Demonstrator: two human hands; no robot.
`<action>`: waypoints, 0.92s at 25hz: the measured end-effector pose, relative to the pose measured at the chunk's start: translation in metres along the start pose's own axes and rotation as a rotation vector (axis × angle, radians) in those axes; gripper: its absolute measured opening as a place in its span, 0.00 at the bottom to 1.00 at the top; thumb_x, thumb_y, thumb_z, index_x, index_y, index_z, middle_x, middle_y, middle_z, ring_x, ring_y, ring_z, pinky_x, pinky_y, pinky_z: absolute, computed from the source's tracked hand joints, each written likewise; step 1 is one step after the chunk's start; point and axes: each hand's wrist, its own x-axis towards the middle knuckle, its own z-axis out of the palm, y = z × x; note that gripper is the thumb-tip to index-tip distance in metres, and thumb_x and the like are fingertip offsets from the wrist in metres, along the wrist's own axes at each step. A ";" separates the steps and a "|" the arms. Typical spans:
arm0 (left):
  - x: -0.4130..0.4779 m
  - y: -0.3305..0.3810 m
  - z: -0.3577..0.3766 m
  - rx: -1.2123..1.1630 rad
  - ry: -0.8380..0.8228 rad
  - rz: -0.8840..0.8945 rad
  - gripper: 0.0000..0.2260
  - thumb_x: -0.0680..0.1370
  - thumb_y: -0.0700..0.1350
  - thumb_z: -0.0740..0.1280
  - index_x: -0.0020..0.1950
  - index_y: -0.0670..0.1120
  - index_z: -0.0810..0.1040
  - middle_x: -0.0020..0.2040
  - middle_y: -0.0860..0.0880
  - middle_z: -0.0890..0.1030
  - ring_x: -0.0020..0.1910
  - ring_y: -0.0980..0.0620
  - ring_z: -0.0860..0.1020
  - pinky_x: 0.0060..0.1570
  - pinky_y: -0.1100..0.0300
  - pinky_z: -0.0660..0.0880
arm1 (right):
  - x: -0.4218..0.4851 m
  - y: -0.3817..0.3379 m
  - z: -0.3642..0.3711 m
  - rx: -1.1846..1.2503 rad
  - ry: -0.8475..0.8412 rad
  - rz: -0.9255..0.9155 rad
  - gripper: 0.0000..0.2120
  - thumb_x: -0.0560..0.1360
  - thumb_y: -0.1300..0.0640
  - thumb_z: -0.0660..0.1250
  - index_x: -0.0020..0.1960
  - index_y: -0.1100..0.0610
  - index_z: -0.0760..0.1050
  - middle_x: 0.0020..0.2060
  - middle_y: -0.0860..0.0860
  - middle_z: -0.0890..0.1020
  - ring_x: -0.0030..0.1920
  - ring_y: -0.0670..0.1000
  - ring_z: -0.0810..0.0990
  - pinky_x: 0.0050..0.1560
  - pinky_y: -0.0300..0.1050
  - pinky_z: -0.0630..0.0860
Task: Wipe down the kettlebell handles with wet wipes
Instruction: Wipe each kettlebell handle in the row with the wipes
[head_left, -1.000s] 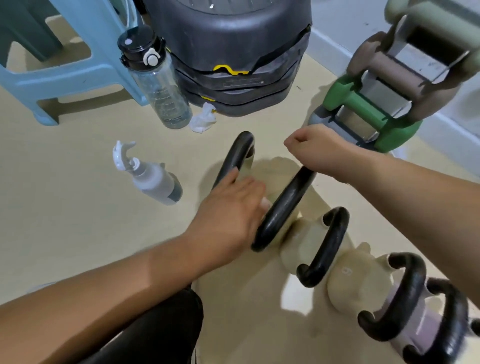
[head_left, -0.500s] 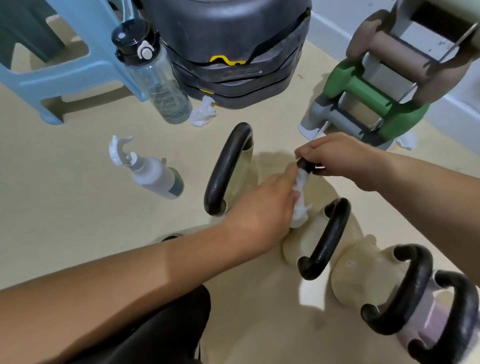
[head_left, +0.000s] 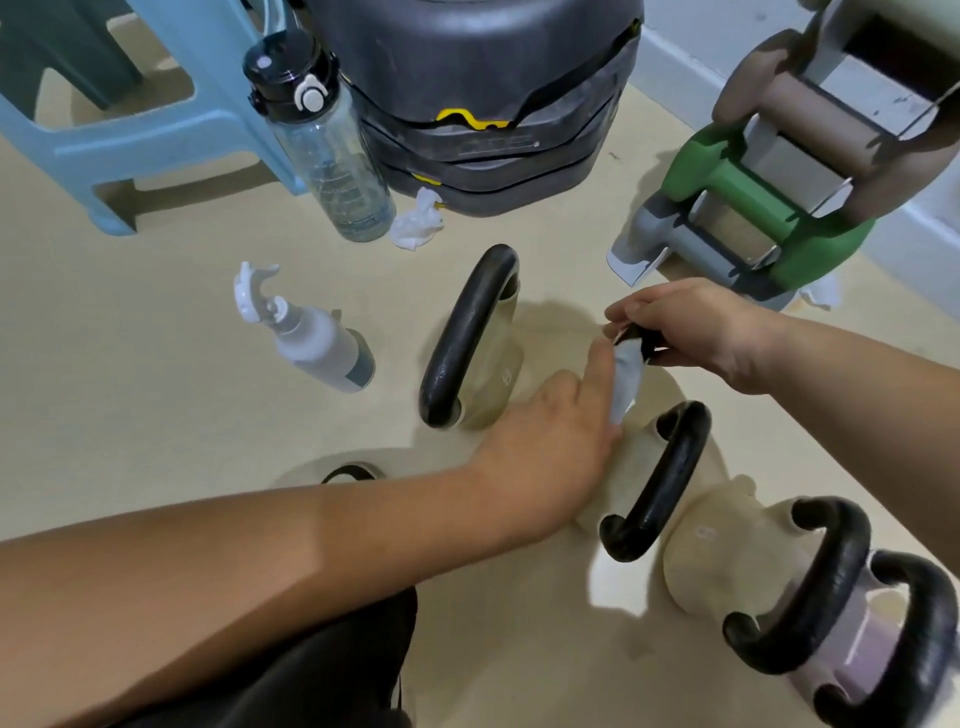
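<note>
Several cream kettlebells with black handles stand in a row on the beige floor. My left hand holds a white wet wipe against the handle of the second kettlebell, index finger stretched up along it, and hides most of that handle. My right hand pinches the handle's far end, just above the wipe. The first kettlebell's handle is free to the left. The third handle lies just right of my left hand.
A grey spray bottle lies on the floor at left. Behind it stand a clear water bottle, a blue stool, a dark weight stack and a crumpled wipe. A dumbbell rack stands at right.
My left hand slid with the wipe up the second handle, from its near end to just below my right hand. My right hand's grip shifted to the handle's far end.
</note>
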 end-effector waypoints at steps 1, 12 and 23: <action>-0.011 -0.010 0.003 0.014 0.025 0.035 0.29 0.85 0.49 0.55 0.82 0.43 0.47 0.63 0.39 0.74 0.54 0.39 0.77 0.47 0.49 0.73 | 0.002 0.001 0.001 0.006 0.010 -0.001 0.11 0.82 0.58 0.61 0.55 0.57 0.82 0.55 0.53 0.84 0.57 0.51 0.82 0.56 0.47 0.81; 0.090 0.014 -0.027 -0.012 -0.097 -0.125 0.13 0.83 0.44 0.56 0.65 0.41 0.67 0.48 0.45 0.79 0.40 0.45 0.77 0.32 0.55 0.67 | 0.004 0.010 0.000 0.231 -0.118 0.087 0.13 0.78 0.58 0.63 0.56 0.65 0.79 0.48 0.53 0.78 0.50 0.49 0.76 0.66 0.47 0.77; -0.035 -0.054 0.012 0.180 0.100 0.183 0.31 0.83 0.50 0.58 0.80 0.35 0.52 0.62 0.38 0.76 0.55 0.39 0.77 0.60 0.44 0.74 | -0.001 0.006 0.005 0.027 -0.137 -0.086 0.10 0.82 0.63 0.56 0.59 0.58 0.74 0.55 0.53 0.74 0.55 0.50 0.71 0.52 0.41 0.74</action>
